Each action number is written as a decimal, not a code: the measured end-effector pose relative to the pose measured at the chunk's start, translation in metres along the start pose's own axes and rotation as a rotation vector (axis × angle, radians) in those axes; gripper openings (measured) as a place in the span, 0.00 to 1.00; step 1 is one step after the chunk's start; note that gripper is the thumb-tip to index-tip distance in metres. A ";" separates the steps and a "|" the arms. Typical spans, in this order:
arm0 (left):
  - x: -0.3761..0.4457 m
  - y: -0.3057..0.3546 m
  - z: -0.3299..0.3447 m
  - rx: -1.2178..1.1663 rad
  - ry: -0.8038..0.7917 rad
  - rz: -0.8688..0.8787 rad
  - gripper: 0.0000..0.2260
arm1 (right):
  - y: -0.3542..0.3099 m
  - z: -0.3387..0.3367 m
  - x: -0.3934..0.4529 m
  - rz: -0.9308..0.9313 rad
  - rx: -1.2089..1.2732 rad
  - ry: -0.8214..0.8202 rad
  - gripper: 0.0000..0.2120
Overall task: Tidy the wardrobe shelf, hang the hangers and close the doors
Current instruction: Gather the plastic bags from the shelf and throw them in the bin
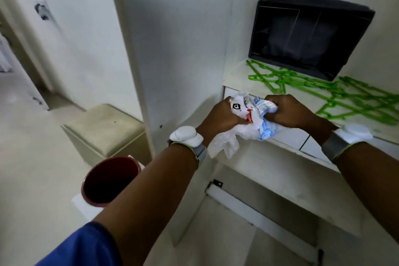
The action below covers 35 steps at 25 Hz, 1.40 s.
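So right now I've got both hands balled up around a wad of plastic bags [248, 123], just in front of the shelf [239, 75] edge. Left hand [222, 114] is clenched on the white bag with the black-and-red print, right hand [287, 112] is clenched on the blue-and-white bit at 3 o'clock of it. A loose tail of white plastic hangs down at 6 o'clock, below my left hand.

The green hangers [328, 93] are lying flat in a tangled pile on the shelf, at about 2 o'clock from my hands, near but not touching. Behind them at 12 o'clock sits a dark fabric box [311, 32], tipped on its side with the opening facing me. The door [177, 39] is swung wide open at 10 o'clock.

My take on doing this bit well: keep squeezing the air out and tuck that dangling tail into the ball, otherwise it'll spring back open. There's a red bin [110, 181] at 7 o'clock by my left forearm, looks like the obvious place to drop it, though that's a guess. Hangers and doors aren't done yet.
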<state>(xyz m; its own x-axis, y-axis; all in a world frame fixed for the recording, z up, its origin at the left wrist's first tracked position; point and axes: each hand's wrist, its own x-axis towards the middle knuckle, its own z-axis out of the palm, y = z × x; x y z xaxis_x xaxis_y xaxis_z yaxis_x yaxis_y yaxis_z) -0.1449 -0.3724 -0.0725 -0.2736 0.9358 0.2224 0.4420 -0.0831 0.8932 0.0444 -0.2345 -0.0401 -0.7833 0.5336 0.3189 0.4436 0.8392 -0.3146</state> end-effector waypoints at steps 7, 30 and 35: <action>-0.130 -0.016 -0.078 -0.013 -0.041 0.019 0.13 | -0.128 0.065 -0.053 0.022 0.035 0.024 0.09; -0.207 -0.275 -0.346 -0.056 0.290 -0.400 0.06 | -0.363 0.375 0.116 0.277 0.444 -0.169 0.15; -0.167 -0.380 -0.333 -0.147 0.393 -0.603 0.17 | -0.337 0.486 0.149 0.616 0.675 -0.386 0.15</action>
<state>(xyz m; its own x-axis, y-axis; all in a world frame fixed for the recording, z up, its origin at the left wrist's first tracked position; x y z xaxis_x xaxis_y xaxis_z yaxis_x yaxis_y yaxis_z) -0.5517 -0.6114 -0.3185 -0.7315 0.6436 -0.2250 0.0066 0.3368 0.9416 -0.4339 -0.4890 -0.3213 -0.6407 0.6849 -0.3470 0.5737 0.1267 -0.8092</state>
